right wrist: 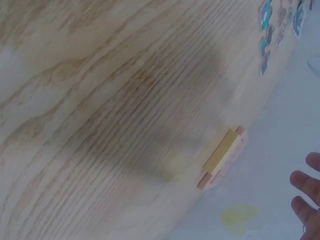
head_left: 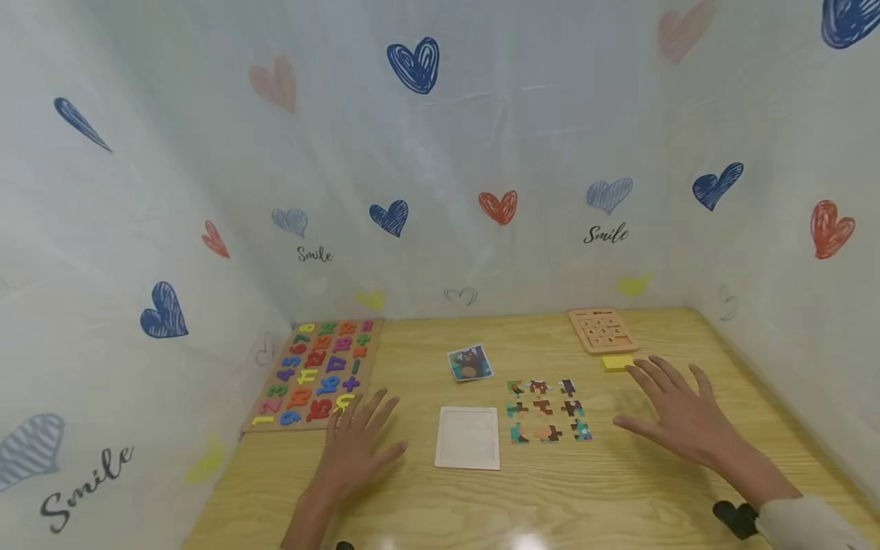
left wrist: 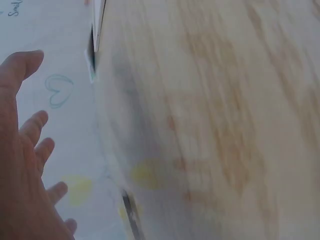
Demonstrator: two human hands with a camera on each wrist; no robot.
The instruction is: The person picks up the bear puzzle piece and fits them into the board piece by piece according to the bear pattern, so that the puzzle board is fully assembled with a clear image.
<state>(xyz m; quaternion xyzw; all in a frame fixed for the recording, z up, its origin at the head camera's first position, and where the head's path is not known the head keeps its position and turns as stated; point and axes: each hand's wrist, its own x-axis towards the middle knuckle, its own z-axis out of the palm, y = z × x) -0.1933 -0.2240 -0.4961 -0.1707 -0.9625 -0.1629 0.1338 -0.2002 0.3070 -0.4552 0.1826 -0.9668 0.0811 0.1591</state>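
Observation:
My left hand [head_left: 354,454] hovers over the wooden table with fingers spread, between the number board [head_left: 319,374] and a white square frame tray [head_left: 467,466]. In the left wrist view the same hand [left wrist: 22,125] shows its fingers apart, with nothing in them. On the right, my right hand [head_left: 681,412] is spread above the table near a yellow block [head_left: 616,363], which its fingertips overlap in the head view. Several jigsaw pieces [head_left: 543,409] with parts of a bear picture lie in rows between the tray and the right hand. Behind them lies a bear picture card [head_left: 470,363].
A wooden number slide puzzle [head_left: 603,331] sits at the back right, just behind the yellow block. White curtains [head_left: 440,153] printed with hearts enclose the table [head_left: 412,519] at the back and both sides. A black heart-shaped thing [head_left: 734,519] shows beside the right wrist.

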